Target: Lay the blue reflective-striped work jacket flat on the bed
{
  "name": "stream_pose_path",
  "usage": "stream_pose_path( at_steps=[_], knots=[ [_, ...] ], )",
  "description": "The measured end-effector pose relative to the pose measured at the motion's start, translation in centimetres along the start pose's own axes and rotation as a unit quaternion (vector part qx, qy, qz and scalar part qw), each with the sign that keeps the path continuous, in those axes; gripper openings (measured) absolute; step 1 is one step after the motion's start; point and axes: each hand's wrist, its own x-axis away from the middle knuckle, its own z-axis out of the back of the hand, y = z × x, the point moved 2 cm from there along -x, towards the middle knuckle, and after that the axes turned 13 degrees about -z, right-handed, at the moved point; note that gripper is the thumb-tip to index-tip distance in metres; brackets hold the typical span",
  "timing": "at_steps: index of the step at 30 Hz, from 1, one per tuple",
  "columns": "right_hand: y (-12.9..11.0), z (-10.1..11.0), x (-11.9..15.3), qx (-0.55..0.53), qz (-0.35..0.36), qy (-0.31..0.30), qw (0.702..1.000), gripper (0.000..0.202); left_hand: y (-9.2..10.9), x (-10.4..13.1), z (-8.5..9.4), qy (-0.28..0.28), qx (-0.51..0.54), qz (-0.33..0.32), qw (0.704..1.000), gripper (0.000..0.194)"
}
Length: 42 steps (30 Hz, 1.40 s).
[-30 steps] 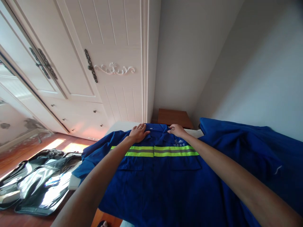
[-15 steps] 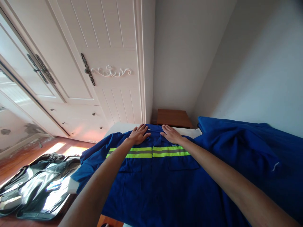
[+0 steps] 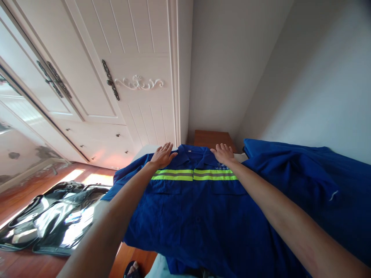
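Note:
A blue work jacket [image 3: 199, 220] with yellow-green reflective bands across its chest lies spread out in front of me, its collar at the far end. My left hand [image 3: 162, 155] is open, fingers stretched, at the jacket's left shoulder beside the collar. On the other side of the collar, my right hand [image 3: 223, 153] is also open with its fingers pointing away, over the right shoulder near a small white print. Whether either palm presses on the cloth I cannot tell. The jacket's right sleeve runs over the blue cloth at the right.
A white wardrobe [image 3: 145, 61] stands at the left, with a brown wooden cabinet [image 3: 213, 139] at the far end. An open suitcase [image 3: 58, 220] lies on the wooden floor at lower left. Blue cloth-covered bedding [image 3: 348, 181] lies along the right wall. A sandalled foot [image 3: 132, 268] shows below.
My hands have moved apart, from beside the collar out to the shoulders. The collar now lies more open to view, and the jacket's bands sit higher in the picture.

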Motion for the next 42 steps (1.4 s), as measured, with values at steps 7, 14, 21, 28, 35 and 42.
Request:
stream_pose_path(
  at_steps=[7,14,21,28,35,42],
  knots=[
    [2.7,0.8,3.2,-0.017,0.171,0.004,0.985,0.069,-2.8,5.2,1.8,-0.034,-0.043,0.033,0.998,0.062],
    [5.3,0.3,6.4,0.009,0.191,-0.037,0.981,0.064,-8.8,10.1,2.8,-0.076,0.058,0.099,0.991,0.060],
    [4.7,2.9,7.6,0.074,0.160,-0.015,0.984,0.047,-9.9,9.7,4.2,-0.083,0.072,0.123,0.986,0.036],
    [-5.4,3.6,8.4,-0.062,0.308,0.015,0.949,0.049,-10.3,8.8,4.2,-0.050,0.061,0.210,0.975,0.029],
    [-17.7,1.4,8.9,-0.099,0.409,-0.063,0.905,0.062,-11.2,10.4,3.9,-0.007,0.061,0.250,0.966,0.031],
    [-17.6,-1.4,6.8,-0.087,0.374,-0.074,0.920,0.060,-12.3,12.5,3.5,0.015,0.034,0.288,0.957,0.045]
  ],
)
